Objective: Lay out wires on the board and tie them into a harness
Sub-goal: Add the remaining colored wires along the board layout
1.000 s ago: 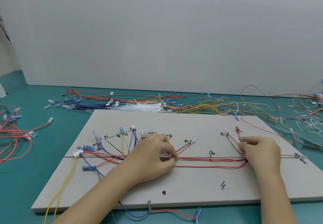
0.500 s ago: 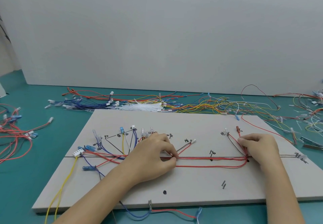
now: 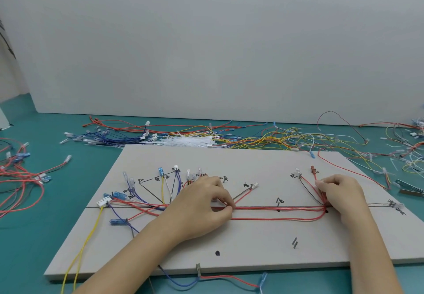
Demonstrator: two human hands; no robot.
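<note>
Two hands work the same run of red wires (image 3: 275,210) on the board (image 3: 252,248), one at each end of the straight stretch. The left hand (image 3: 202,204) pinches the wires between thumb and fingertips where they meet the drawn horizontal line, seemingly to pin the bundle against that guide so it cannot slide. The right hand (image 3: 339,192), fingers curled, holds the red strands at the point where they bend upward toward the red terminal (image 3: 313,169), probably to draw out slack and set the branch along its marked path. One red strand sags in a loop below the line between the hands, which suggests the run is not yet pulled even. To the left, blue, yellow and white leads fan up to their own marked ends, and a white connector (image 3: 103,202) sits at the line's left end. Handwritten marks in black ink label each branch end, but they are too small and blurred to read. Loose wires (image 3: 263,137) lie on the teal table (image 3: 34,236) beyond the board, with a sheaf of white cable ties (image 3: 185,142) among them, within reach for tying.
</note>
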